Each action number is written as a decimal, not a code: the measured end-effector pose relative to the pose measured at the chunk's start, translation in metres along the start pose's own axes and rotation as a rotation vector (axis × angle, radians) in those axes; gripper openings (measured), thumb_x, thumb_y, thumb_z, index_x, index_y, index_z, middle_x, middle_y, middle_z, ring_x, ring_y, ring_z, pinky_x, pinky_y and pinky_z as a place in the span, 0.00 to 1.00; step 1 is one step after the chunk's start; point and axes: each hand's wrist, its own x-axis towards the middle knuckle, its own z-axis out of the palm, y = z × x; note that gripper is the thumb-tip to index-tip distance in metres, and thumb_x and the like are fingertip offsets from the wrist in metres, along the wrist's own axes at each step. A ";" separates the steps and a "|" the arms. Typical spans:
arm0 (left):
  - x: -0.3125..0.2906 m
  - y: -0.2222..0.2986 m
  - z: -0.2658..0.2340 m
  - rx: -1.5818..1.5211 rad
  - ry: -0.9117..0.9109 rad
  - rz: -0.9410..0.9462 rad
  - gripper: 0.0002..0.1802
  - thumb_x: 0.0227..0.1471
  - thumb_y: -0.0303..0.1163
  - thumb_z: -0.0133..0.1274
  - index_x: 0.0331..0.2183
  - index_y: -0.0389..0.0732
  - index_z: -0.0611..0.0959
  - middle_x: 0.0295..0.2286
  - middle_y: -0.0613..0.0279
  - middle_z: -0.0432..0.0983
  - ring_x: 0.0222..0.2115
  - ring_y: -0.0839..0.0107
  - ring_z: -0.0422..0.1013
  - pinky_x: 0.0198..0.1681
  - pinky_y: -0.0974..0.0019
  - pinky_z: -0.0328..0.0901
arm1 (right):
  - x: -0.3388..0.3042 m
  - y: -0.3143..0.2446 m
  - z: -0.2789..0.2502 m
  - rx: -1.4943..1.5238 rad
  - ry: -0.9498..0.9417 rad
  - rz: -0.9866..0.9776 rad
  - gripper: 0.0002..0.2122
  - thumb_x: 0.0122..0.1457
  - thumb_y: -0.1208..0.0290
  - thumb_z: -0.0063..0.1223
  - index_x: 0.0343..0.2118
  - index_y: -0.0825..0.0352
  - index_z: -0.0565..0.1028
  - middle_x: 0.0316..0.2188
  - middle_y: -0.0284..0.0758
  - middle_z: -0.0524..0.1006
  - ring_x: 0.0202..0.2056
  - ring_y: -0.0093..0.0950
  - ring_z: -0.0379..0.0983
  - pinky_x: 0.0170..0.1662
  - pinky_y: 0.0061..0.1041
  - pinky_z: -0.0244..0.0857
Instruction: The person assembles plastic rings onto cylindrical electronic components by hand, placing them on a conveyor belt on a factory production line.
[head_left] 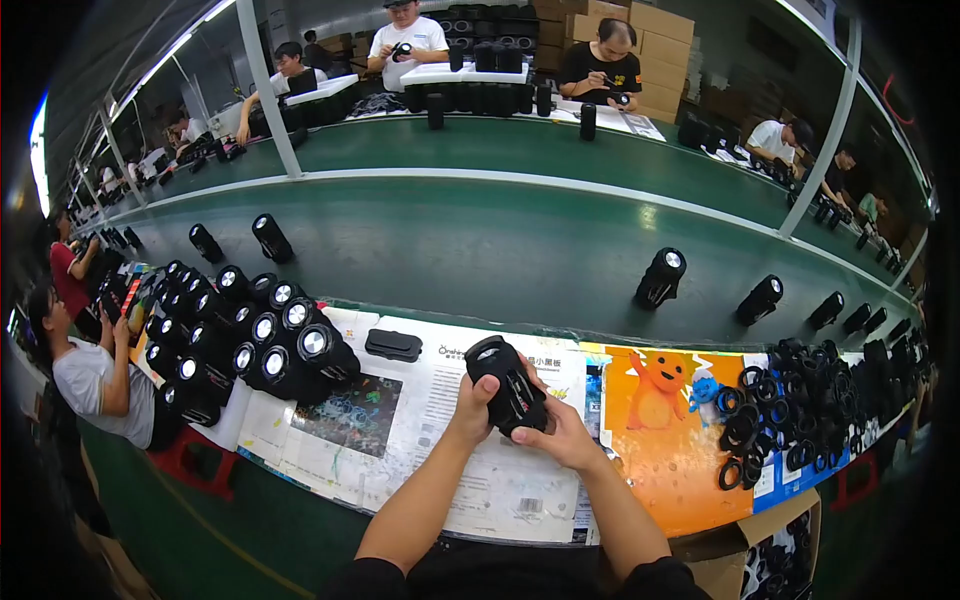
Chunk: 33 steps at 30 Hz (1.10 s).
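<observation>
Between my two hands, above the white printed board [440, 480] on the bench, I hold a black cylindrical speaker [505, 385]. My left hand [474, 408] wraps its left side, with the thumb up near the top end. My right hand [562, 432] grips the lower right side, thumb pressed at the bottom end. The speaker is tilted, its dark upper end leaning to the left. Just beyond my left hand lies a flat black oblong part [394, 345]. To the left, a crowd of similar black speakers [318, 350] with silver round ends stands together.
Black rings [740, 430] and strap-like parts pile up on the right, beside an orange printed sheet [650, 470]. Several speakers [660, 278] stand on the green conveyor [480, 250] ahead. An open carton [735, 560] sits below right. Co-workers [100, 375] work at left and across the line.
</observation>
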 end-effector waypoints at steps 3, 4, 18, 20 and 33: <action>0.001 0.001 0.002 -0.043 -0.034 0.007 0.44 0.53 0.67 0.69 0.51 0.37 0.79 0.41 0.53 0.83 0.44 0.59 0.82 0.52 0.55 0.79 | -0.001 0.000 -0.002 -0.008 0.028 0.037 0.39 0.61 0.67 0.77 0.68 0.80 0.66 0.63 0.38 0.72 0.62 0.26 0.69 0.68 0.28 0.63; 0.001 0.001 0.000 -0.042 -0.036 0.003 0.44 0.53 0.67 0.69 0.51 0.37 0.79 0.41 0.53 0.83 0.44 0.59 0.82 0.52 0.55 0.79 | -0.001 -0.001 -0.003 -0.018 0.020 0.033 0.38 0.60 0.67 0.77 0.67 0.79 0.67 0.61 0.37 0.73 0.60 0.26 0.70 0.67 0.28 0.64; -0.002 0.002 -0.001 -0.012 -0.070 -0.038 0.46 0.51 0.70 0.69 0.51 0.38 0.79 0.41 0.51 0.83 0.44 0.59 0.82 0.51 0.56 0.79 | -0.005 0.001 -0.011 -0.022 -0.015 0.084 0.35 0.59 0.63 0.78 0.64 0.75 0.72 0.56 0.35 0.76 0.56 0.25 0.72 0.62 0.26 0.66; -0.001 -0.001 -0.001 -0.013 -0.076 -0.056 0.46 0.50 0.70 0.70 0.51 0.38 0.79 0.41 0.51 0.83 0.44 0.60 0.82 0.51 0.56 0.79 | -0.008 0.002 -0.012 -0.005 -0.020 0.075 0.38 0.60 0.62 0.78 0.67 0.76 0.69 0.59 0.36 0.75 0.59 0.25 0.70 0.65 0.27 0.64; 0.010 -0.004 -0.007 0.118 -0.148 -0.109 0.52 0.47 0.76 0.67 0.52 0.38 0.77 0.38 0.51 0.83 0.48 0.50 0.80 0.58 0.44 0.74 | -0.021 -0.037 -0.046 -0.812 0.109 -0.153 0.26 0.62 0.57 0.72 0.58 0.68 0.82 0.54 0.45 0.82 0.55 0.40 0.80 0.59 0.35 0.73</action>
